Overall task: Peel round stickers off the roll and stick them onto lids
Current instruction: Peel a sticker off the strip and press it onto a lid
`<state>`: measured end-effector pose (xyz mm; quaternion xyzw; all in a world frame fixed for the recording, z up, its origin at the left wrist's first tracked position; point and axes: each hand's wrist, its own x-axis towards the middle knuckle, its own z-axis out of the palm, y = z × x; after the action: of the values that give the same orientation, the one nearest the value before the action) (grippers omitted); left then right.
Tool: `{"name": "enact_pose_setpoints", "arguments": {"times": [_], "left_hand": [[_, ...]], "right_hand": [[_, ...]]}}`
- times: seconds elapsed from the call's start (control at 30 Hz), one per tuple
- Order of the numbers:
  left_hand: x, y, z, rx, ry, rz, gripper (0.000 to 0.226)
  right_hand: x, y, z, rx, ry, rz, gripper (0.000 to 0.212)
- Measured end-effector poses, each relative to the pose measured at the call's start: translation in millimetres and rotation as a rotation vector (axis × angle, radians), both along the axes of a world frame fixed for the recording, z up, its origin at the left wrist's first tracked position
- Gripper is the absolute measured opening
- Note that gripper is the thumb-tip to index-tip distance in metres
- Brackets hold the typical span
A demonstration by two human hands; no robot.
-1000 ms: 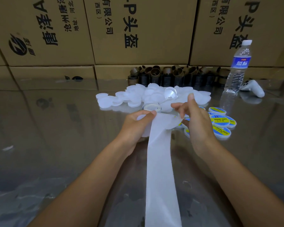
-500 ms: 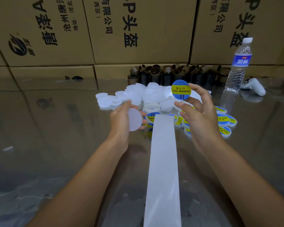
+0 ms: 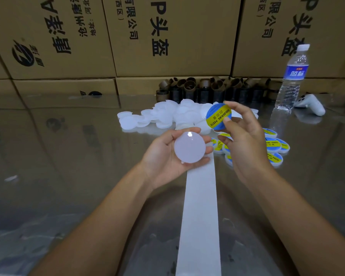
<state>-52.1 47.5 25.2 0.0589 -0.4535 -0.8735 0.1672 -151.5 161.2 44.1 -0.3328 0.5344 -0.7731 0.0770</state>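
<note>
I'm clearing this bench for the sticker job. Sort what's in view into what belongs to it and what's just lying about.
Belongs to the job:
round sticker, pinched in the right hand
blank lid, held in the left hand
white backing strip
pile of blank lids
stickered lids

Lying about:
water bottle
white controller
brown cardboard rings
cardboard boxes

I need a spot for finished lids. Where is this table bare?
The glossy table is mostly bare left of the white paper backing strip and the pile of blank white lids, up to the brown cardboard boxes. A smaller patch lies right of the strip, nearer than the blue-and-yellow stickered lids. Crowded from those piles to the clear water bottle.
</note>
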Motion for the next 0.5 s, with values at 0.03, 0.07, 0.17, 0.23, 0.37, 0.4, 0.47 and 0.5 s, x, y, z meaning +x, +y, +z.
{"name": "enact_pose_setpoints", "arguments": {"times": [0.03, 0.07, 0.17, 0.23, 0.37, 0.4, 0.47, 0.5], "left_hand": [[-0.7, 0.5, -0.9, -0.028, -0.024, -0.006, 0.032], [-1.6, 1.4, -2.1, -0.045, -0.045, -0.008, 0.032], [-3.6, 3.2, -3.5, -0.088, -0.108, -0.004, 0.035], [-4.8, 4.1, -3.6, -0.106, -0.133, -0.019, 0.042], [-6.4, 4.7, -1.9, -0.05, -0.129, -0.012, 0.044], [-6.8, 4.8, -1.8, -0.051, -0.127, -0.011, 0.044], [-7.3, 5.0, -1.8, -0.063, -0.127, -0.022, 0.047], [-7.6, 5.0, -1.8, -0.066, -0.125, -0.027, 0.047]], "right_hand": [[0.2, 0.4, 0.5, -0.003, -0.001, 0.008, 0.033], [1.0, 0.9, 1.1, 0.002, 0.014, 0.021, 0.031], [6.5, 0.9, 1.0, 0.049, 0.141, 0.099, 0.03], [10.3, -0.1, -2.1, 0.105, 0.264, 0.139, 0.03], [12.2, -0.9, -8.0, 0.204, 0.403, 0.153, 0.03], [12.0, -0.8, -8.9, 0.22, 0.427, 0.148, 0.032], [11.9, -1.3, -10.7, 0.253, 0.48, 0.138, 0.034], [12.1, -1.5, -11.6, 0.274, 0.512, 0.133, 0.035]]}}
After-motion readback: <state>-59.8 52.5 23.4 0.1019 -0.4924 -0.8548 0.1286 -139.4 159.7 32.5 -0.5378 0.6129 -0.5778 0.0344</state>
